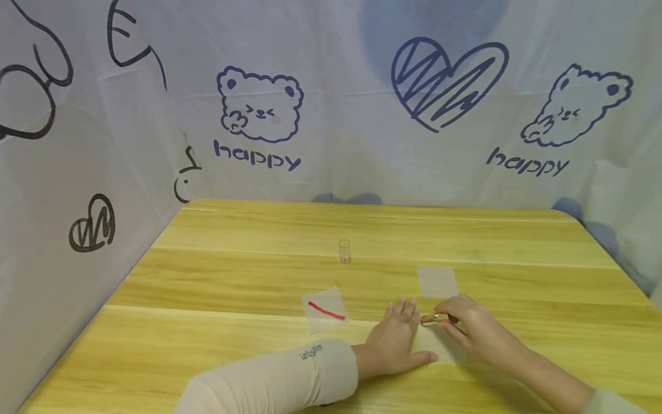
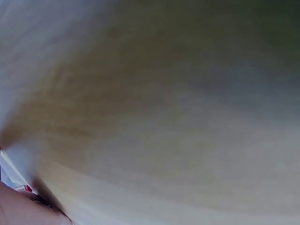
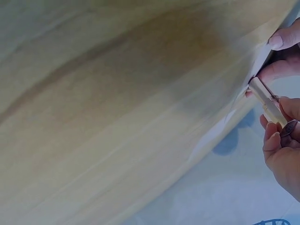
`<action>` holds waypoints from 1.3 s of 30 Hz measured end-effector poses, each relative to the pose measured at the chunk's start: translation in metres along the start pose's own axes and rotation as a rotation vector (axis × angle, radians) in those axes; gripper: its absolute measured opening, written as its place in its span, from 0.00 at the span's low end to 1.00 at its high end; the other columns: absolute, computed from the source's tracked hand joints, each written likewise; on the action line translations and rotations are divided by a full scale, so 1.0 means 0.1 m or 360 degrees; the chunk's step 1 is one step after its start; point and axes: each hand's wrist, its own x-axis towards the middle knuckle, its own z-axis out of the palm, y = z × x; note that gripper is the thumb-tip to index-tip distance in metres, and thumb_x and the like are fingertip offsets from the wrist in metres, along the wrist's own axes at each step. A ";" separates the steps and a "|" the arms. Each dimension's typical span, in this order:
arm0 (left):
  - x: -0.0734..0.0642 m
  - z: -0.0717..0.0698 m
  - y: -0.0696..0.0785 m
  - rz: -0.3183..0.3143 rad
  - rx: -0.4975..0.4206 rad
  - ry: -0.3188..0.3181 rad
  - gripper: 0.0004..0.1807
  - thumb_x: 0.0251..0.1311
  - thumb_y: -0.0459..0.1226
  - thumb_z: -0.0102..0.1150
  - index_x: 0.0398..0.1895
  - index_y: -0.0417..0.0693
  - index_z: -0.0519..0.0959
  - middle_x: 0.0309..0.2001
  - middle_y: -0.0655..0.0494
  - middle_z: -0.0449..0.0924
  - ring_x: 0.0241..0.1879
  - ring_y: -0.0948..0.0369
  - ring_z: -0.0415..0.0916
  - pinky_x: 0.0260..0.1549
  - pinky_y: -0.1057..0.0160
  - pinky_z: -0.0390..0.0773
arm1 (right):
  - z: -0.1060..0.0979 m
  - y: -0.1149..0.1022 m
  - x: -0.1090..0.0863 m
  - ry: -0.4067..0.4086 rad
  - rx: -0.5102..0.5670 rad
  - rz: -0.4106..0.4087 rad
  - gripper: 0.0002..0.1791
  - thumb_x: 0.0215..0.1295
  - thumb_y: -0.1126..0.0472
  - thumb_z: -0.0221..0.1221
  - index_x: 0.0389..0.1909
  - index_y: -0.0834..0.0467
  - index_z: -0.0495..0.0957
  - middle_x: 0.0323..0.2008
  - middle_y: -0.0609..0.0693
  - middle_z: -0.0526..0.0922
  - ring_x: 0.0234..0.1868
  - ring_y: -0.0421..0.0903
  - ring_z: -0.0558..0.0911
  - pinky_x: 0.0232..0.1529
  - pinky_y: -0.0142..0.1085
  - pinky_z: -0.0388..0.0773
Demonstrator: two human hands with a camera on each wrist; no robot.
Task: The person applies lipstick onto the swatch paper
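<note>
My right hand (image 1: 476, 326) pinches a slim, shiny gold tube that looks like a lipstick (image 3: 267, 102), its dark round end toward the palm. The other end points left, at the upper edge of a thin white paper square (image 1: 449, 346) on the table. Flat on the left side of that square lies my left hand (image 1: 394, 340), fingers straight and thumb spread across its lower edge. Fingers partly hide the paper, and whether the tip touches it I cannot tell. The left wrist view is mostly blurred tabletop.
Left of the hands lies a white square (image 1: 315, 322) bearing a thick red stroke (image 1: 327, 311). Another white square (image 1: 437, 281) lies behind my right hand. A small clear cap (image 1: 344, 252) stands farther back on the wood-grain table (image 1: 233, 276). Printed white cloth (image 1: 341, 115) hangs behind.
</note>
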 end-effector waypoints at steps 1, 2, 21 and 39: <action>0.00 0.00 0.00 0.0003 0.0000 -0.0003 0.44 0.59 0.65 0.43 0.68 0.42 0.60 0.72 0.47 0.51 0.72 0.53 0.46 0.70 0.58 0.52 | 0.00 0.00 0.00 -0.0003 -0.0001 0.0000 0.15 0.43 0.74 0.67 0.35 0.65 0.79 0.31 0.49 0.81 0.28 0.30 0.70 0.24 0.24 0.74; 0.00 0.00 0.00 0.0005 0.0001 -0.0006 0.44 0.59 0.65 0.43 0.68 0.42 0.60 0.72 0.47 0.51 0.72 0.53 0.46 0.70 0.58 0.52 | -0.01 -0.01 0.01 -0.0004 -0.0002 -0.0002 0.15 0.43 0.74 0.67 0.35 0.64 0.79 0.31 0.49 0.81 0.28 0.30 0.70 0.24 0.24 0.73; 0.00 -0.02 0.00 0.0010 0.0027 -0.0027 0.45 0.60 0.65 0.40 0.68 0.41 0.59 0.72 0.47 0.50 0.72 0.53 0.46 0.70 0.58 0.52 | -0.06 0.00 0.01 -0.0039 0.0026 -0.0026 0.13 0.43 0.74 0.67 0.33 0.64 0.79 0.31 0.51 0.81 0.29 0.31 0.71 0.24 0.24 0.73; -0.02 -0.04 0.01 0.0014 0.0038 -0.0062 0.45 0.60 0.65 0.39 0.69 0.41 0.56 0.73 0.48 0.48 0.73 0.53 0.43 0.70 0.58 0.51 | -0.07 0.01 -0.03 -0.0029 0.0005 -0.0042 0.16 0.40 0.75 0.67 0.34 0.64 0.79 0.32 0.52 0.82 0.29 0.31 0.71 0.24 0.23 0.73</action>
